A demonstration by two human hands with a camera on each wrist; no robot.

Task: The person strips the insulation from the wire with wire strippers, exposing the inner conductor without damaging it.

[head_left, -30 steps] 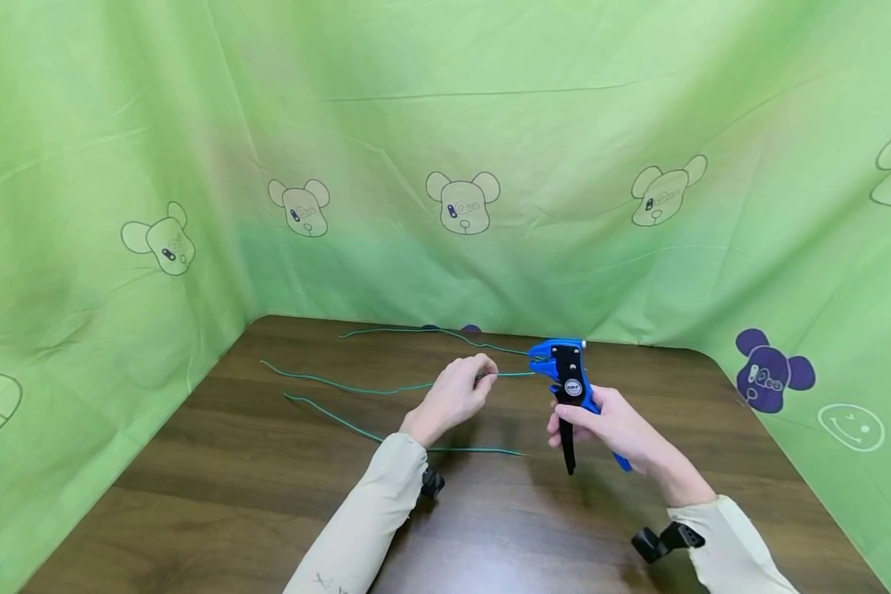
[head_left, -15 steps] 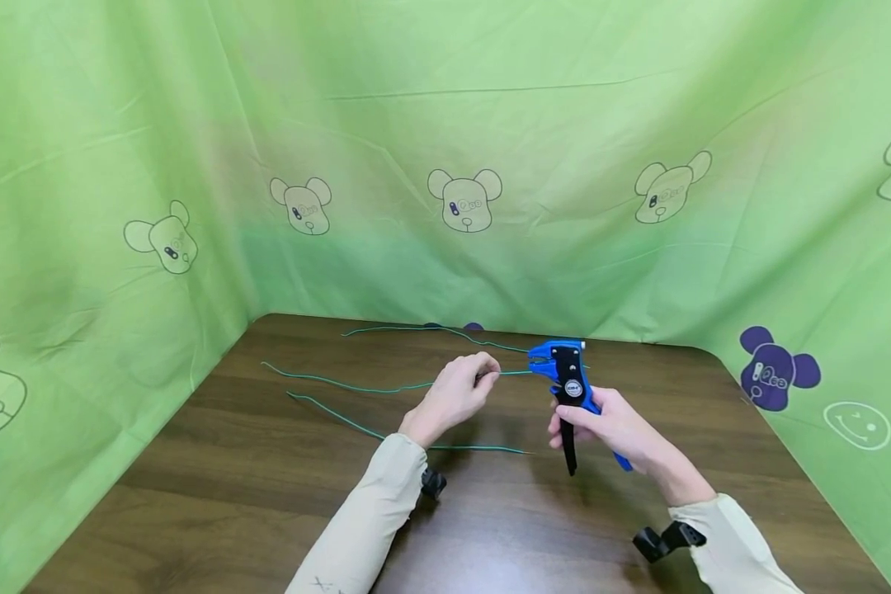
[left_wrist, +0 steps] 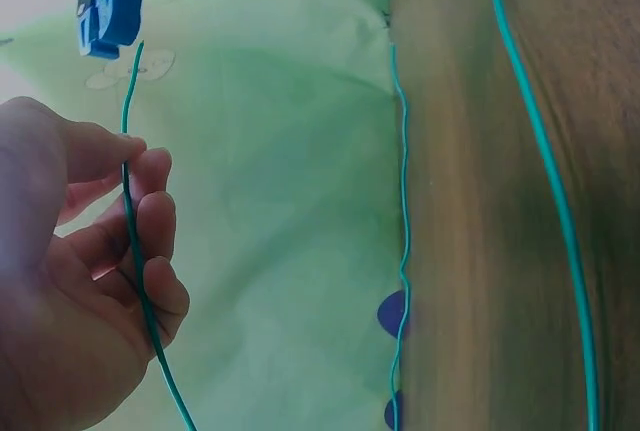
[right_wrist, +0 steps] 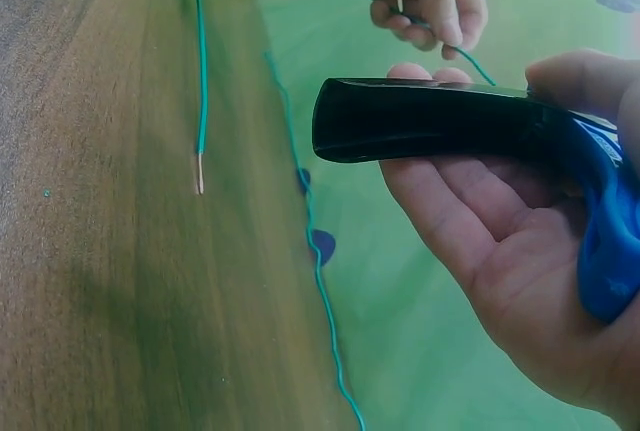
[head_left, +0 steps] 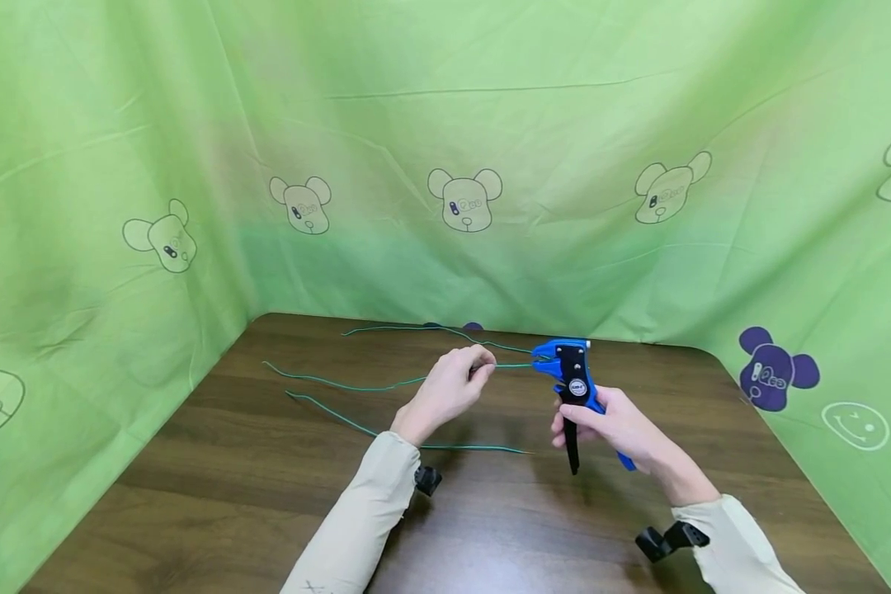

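My left hand [head_left: 445, 386] pinches a thin green wire [head_left: 371, 388] between thumb and fingers, a short way from one end. In the left wrist view that wire's tip [left_wrist: 139, 47] stands by the blue nose of a wire stripper [left_wrist: 110, 13]; whether it touches is unclear. The blue and black wire stripper [head_left: 575, 379] is gripped by my right hand [head_left: 624, 427], its jaws facing left towards the wire. Its black handle [right_wrist: 420, 121] lies over the curled fingers in the right wrist view, apart from the blue handle [right_wrist: 605, 261].
Another green wire [head_left: 416, 328] lies along the back of the brown wooden table [head_left: 230, 495]. A nearer one [head_left: 475, 448] passes under my left forearm, its bare copper end [right_wrist: 200, 173] pointing right. A green printed cloth [head_left: 386, 124] encloses the back and sides.
My left hand has shifted slightly left and up with the wire. The stripper has moved slightly right, and a short stretch of wire shows between hand and tool.
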